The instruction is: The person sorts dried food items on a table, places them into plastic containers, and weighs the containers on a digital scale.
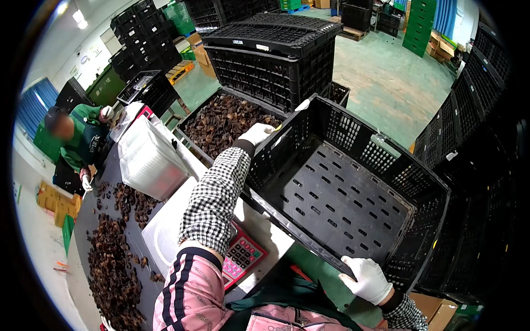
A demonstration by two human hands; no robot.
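An empty black plastic crate (353, 201) with a slotted floor and perforated walls sits tilted in front of me. My left hand (256, 134), in a white glove, is closed at the crate's far-left end, its fingertips partly hidden by the rim. On the near rim at the right, my right hand (367, 280), also white-gloved, grips with the thumb over the edge and the other fingers mostly out of sight. Just beyond my left hand, another crate holds a heap of dark brown dried pieces (223, 124) that look like mushrooms.
A scale (243, 255) with a red keypad stands left of the crate. Behind it are stacked clear plastic boxes (146, 154). More brown pieces (116, 265) cover the dark table. A co-worker (83, 138) in green is across it. Black crates (270, 60) are stacked ahead and at right.
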